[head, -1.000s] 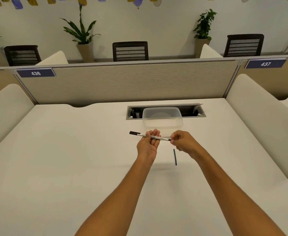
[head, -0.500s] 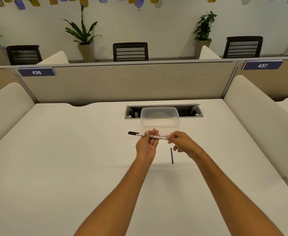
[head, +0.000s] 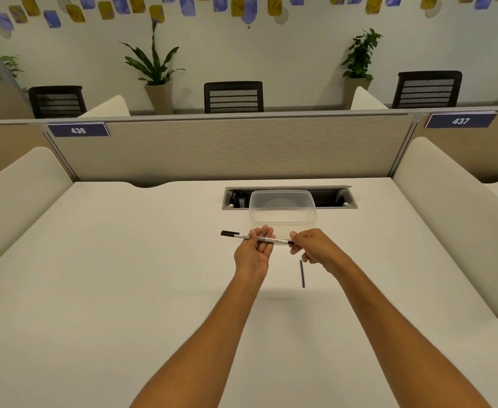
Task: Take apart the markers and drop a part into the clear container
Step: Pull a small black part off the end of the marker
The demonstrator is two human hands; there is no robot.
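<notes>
Marker (head: 256, 238) spans both hands' grip, before container (head: 283, 207).

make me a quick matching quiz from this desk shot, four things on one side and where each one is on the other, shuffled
Things:
1. marker
2. clear container
3. thin dark stick
4. 436 sign

Places:
A. on the partition, far left
B. lying on the desk under the right hand
C. held between both hands
D. on the desk, in front of the cable tray

Pairs: 1-C, 2-D, 3-B, 4-A

White desk (head: 124, 290), beige partition (head: 227, 148), three chairs, potted plants
</notes>
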